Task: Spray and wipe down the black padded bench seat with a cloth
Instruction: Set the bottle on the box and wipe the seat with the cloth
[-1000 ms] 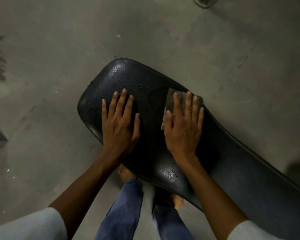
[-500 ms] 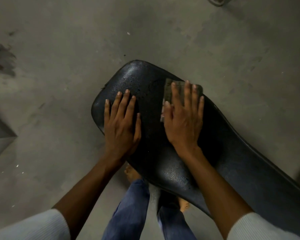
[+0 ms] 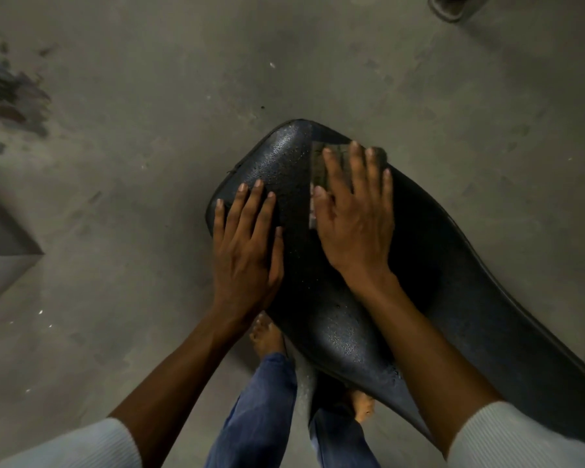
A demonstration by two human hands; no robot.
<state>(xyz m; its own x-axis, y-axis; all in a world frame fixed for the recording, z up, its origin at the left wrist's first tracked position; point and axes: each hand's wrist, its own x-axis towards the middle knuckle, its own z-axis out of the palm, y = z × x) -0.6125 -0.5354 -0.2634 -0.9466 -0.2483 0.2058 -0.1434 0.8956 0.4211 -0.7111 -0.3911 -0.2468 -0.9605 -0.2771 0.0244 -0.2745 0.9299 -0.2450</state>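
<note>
The black padded bench seat runs from the upper middle down to the lower right, its surface dotted with wet droplets. My right hand lies flat on a folded grey-brown cloth and presses it onto the seat near the rounded far end. Most of the cloth is hidden under the fingers. My left hand rests palm down on the seat's left edge, fingers spread, holding nothing.
Grey concrete floor surrounds the seat. My bare feet and blue jeans stand below its near edge. A dark stain marks the floor at the left, a sandal lies at the top right, and a grey wedge-shaped object sits at the left edge.
My right hand has slid the cloth farther along the seat toward its rounded far end. The left hand has stayed on the left edge. The view shifted, so the seat now sits more to the right.
</note>
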